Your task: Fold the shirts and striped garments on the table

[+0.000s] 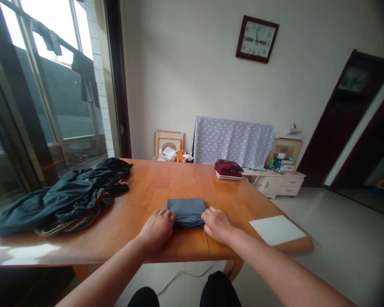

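A blue-grey garment (186, 209), folded into a compact rectangle, lies on the wooden table (166, 179) in front of me. My left hand (159, 228) grips its left edge with curled fingers. On the opposite side, my right hand (216, 224) has its fingers closed on the right edge. The near edge of the cloth shows bunched layers between both hands. What kind of garment it is, I cannot tell.
A heap of dark clothes (60, 200) covers the table's left side. Folded dark red clothes (228, 169) are stacked at the far right. A white sheet (277, 230) lies near the right corner. Beyond the table stand a cloth-draped object (233, 140) and a white cabinet (288, 184).
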`<state>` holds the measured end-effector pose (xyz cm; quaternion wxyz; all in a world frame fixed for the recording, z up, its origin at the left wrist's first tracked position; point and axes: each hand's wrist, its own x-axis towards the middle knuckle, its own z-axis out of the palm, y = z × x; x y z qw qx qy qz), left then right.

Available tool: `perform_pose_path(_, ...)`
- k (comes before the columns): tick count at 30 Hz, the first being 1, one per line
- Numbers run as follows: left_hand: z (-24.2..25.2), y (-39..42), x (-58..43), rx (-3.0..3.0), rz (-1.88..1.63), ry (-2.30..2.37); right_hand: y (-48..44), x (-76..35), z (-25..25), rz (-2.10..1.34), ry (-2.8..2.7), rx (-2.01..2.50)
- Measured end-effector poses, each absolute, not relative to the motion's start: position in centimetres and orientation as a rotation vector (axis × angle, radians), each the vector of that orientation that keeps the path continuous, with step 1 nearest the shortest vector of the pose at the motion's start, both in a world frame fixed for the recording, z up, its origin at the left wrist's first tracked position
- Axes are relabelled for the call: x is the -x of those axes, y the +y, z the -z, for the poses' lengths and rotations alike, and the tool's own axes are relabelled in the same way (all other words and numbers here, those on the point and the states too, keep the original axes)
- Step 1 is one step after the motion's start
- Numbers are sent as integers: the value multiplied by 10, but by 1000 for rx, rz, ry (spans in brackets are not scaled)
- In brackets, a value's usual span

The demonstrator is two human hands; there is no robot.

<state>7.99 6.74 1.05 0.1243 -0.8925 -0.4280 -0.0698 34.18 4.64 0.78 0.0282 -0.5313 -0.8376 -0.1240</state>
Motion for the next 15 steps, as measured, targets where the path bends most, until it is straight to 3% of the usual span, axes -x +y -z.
perform_pose_path(9, -57, 76, -73, 2637, 285, -1285, 51, -348, -52, 211, -2423, 1704)
perform_pose_path(15, -128, 81, -61, 3008, 538, -1388, 51, -368, -122, -447, -2304, 1588)
